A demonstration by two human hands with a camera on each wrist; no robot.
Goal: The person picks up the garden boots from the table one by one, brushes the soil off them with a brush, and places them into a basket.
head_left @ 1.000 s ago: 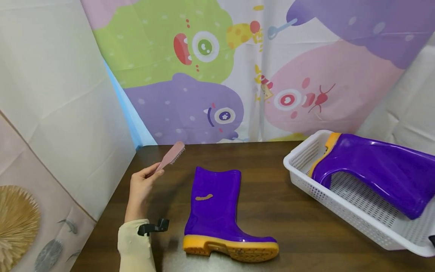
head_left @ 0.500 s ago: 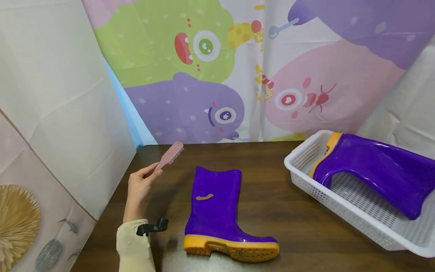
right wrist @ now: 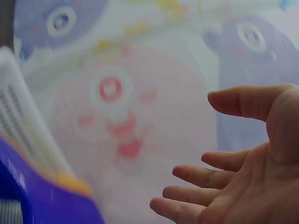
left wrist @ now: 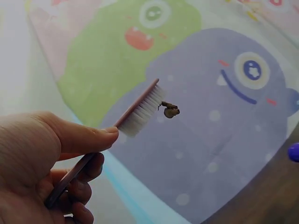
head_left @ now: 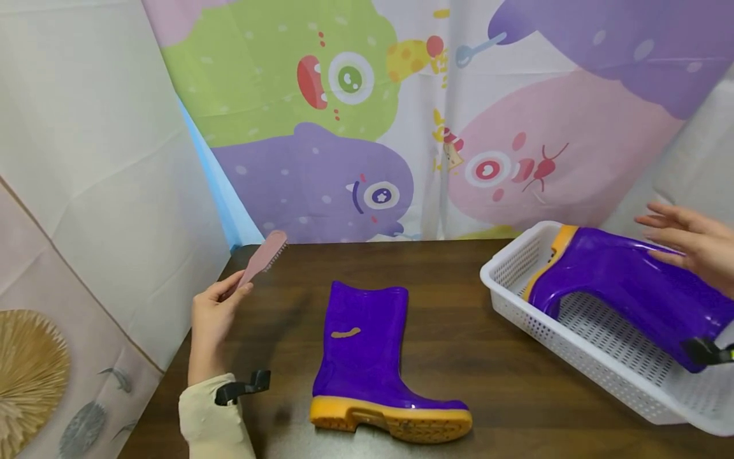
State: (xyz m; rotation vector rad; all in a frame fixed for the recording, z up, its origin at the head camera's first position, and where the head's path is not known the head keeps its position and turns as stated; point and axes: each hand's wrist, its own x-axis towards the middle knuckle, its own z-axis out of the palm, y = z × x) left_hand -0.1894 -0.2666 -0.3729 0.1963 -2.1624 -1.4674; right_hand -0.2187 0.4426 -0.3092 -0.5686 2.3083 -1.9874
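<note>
Noted dark wood-grain tabletop (head_left: pixel 487 357), backed by cartoon-printed cloth (head_left: pixel 427 210) with green, purple and pink creatures (head_left: pixel 321 175). Saw creased white sheeting (head_left: pixel 109 127) at left, pale blue strip (head_left: pixel 215 182) between sheeting and cloth. Logged pinkish panel (head_left: pixel 86 341) lower left, bearing round tan motif (head_left: pixel 31 376).

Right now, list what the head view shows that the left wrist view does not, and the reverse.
Only the head view: the right hand, the white basket with a purple boot in it, and the brown streak on the other boot.

Only the left wrist view: a small brown clump by the bristle tips; whether it touches them is unclear.

Both: the left hand holding the pink brush, the cartoon backdrop and some dark tabletop.
</note>
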